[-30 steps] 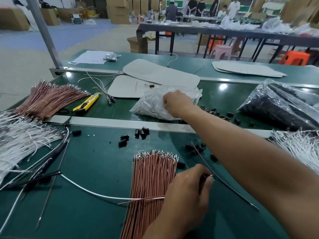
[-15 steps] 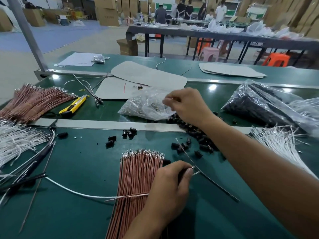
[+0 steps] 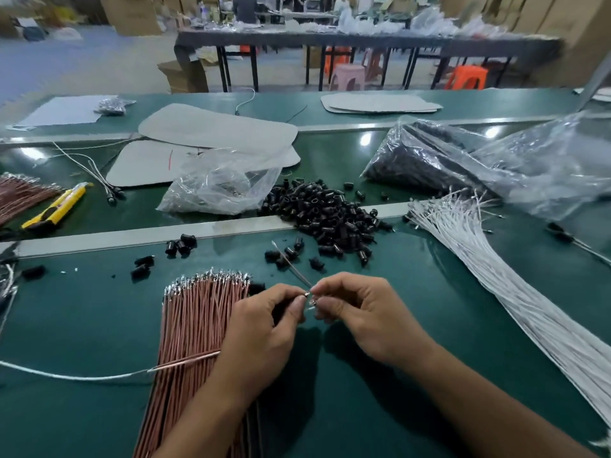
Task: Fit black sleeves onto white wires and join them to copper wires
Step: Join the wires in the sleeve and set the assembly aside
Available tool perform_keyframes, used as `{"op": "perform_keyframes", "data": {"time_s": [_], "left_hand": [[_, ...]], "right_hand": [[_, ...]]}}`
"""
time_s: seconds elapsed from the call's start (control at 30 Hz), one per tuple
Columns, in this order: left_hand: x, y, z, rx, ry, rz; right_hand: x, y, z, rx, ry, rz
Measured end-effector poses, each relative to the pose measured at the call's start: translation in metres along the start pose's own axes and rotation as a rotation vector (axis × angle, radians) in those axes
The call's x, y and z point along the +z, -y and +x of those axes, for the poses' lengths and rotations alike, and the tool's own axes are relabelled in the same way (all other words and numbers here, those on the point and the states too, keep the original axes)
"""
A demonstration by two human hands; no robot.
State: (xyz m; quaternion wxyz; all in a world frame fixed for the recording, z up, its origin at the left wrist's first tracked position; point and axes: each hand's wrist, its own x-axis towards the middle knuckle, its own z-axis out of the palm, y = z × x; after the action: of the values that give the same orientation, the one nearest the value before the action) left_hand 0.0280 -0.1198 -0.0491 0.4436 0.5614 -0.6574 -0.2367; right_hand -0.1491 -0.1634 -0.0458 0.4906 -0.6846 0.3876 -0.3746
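Both hands meet at lower centre of the frame over the green mat (image 3: 82, 325). The left hand (image 3: 261, 328) pinches a small shiny metal terminal (image 3: 307, 295) between thumb and forefinger; something dark sits inside its curled fingers, too hidden to name. The right hand (image 3: 360, 312) pinches the same spot from the other side, fingertips nearly touching the left's. A thin grey wire (image 3: 291, 262) slants up-left from the pinch.

Under the left wrist lies a straight bundle of copper wires (image 3: 195, 328), smooth and pinkish, their silvery crimped tips fanned at the top. One copper wire (image 3: 185, 360) crosses the bundle, joined at its left end to a white wire (image 3: 66, 376) running off the left edge.

Above centre, a heap of short, glossy black sleeves (image 3: 324, 209) spills across a pale metal strip (image 3: 115, 239). Left of it slumps a crinkled clear bag (image 3: 218, 190). At right, a long sheaf of white wires (image 3: 515, 292) sweeps to the lower right corner, beneath a larger bag (image 3: 429, 160) of dark parts. A yellow knife (image 3: 56, 206) lies at middle left.
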Motion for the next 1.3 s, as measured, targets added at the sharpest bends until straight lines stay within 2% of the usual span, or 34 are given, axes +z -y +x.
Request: {"op": "perform_keyframes", "data": {"time_s": [0.9,1.3], "left_hand": [[0.0039,0.0027,-0.0001,0.037,-0.006,-0.044],[0.0047,0.005,0.0,0.18,-0.008,0.068]], "right_hand": [[0.0074,-0.0079,-0.0008,-0.08,-0.144,-0.034],[0.0073,-0.0058,-0.0033,-0.052,-0.155,-0.097]]}}
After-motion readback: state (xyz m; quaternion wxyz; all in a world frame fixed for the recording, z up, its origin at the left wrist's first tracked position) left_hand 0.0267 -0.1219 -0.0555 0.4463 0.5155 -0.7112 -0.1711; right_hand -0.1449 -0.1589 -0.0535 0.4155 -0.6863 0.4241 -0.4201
